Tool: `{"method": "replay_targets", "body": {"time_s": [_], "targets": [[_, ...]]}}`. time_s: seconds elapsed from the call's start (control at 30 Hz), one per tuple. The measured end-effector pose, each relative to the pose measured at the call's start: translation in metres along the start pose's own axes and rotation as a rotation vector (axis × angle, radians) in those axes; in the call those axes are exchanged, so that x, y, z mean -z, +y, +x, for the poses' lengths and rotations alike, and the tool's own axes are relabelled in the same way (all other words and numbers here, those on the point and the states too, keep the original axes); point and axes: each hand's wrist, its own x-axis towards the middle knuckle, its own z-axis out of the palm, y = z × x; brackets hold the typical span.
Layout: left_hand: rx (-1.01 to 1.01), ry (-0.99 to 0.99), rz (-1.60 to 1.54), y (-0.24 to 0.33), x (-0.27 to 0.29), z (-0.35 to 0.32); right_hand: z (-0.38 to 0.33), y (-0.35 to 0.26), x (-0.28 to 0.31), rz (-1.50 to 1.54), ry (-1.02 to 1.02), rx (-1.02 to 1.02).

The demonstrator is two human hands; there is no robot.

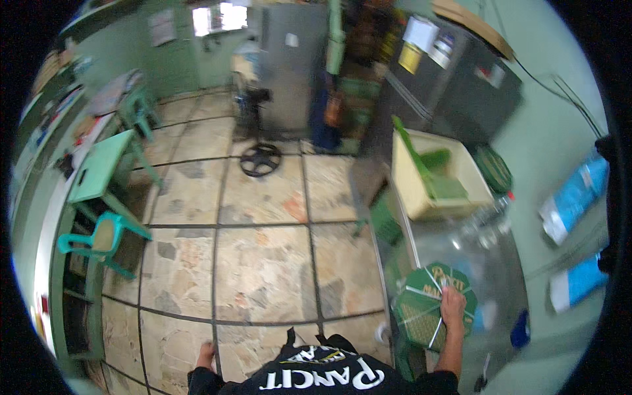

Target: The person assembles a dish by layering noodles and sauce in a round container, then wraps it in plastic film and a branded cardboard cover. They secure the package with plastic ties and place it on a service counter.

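Observation:
A green octagonal box (pixel 421 316) with gold print, tied crosswise with white string, is at the right over the edge of a metal-topped table (pixel 487 263). My right hand (pixel 453 305) is closed on the string at the top of the box. Low in the view, my left hand (pixel 207 354) hangs beside my body above the tiled floor, apart from any object. Its fingers are too small and blurred to make out.
Beyond the box, a cream bin (pixel 451 207) holding green leaves stands on the table beside clear plastic bottles (pixel 477 227). A dark refrigerator (pixel 447 79) rises behind. At the left are a green chair (pixel 105 240), a green table (pixel 102 164) and shelves; a black wheeled-base object (pixel 260 160) stands ahead.

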Motion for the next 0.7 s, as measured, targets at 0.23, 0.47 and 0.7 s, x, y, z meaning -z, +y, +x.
{"method": "replay_targets", "body": {"time_s": [0.23,0.47,0.7], "targets": [[-0.601,-0.019,-0.231,0.287,0.013,0.111,0.127,-0.139,-0.081,0.112,-0.044,0.340],[-0.347,0.238,-0.463,0.231,0.064,0.172,0.244,-0.295,-0.210,0.304,-0.124,0.596],[0.564,0.409,-0.498,0.025,-0.038,0.031,0.304,-0.472,-0.310,0.592,-0.474,0.824]]}}
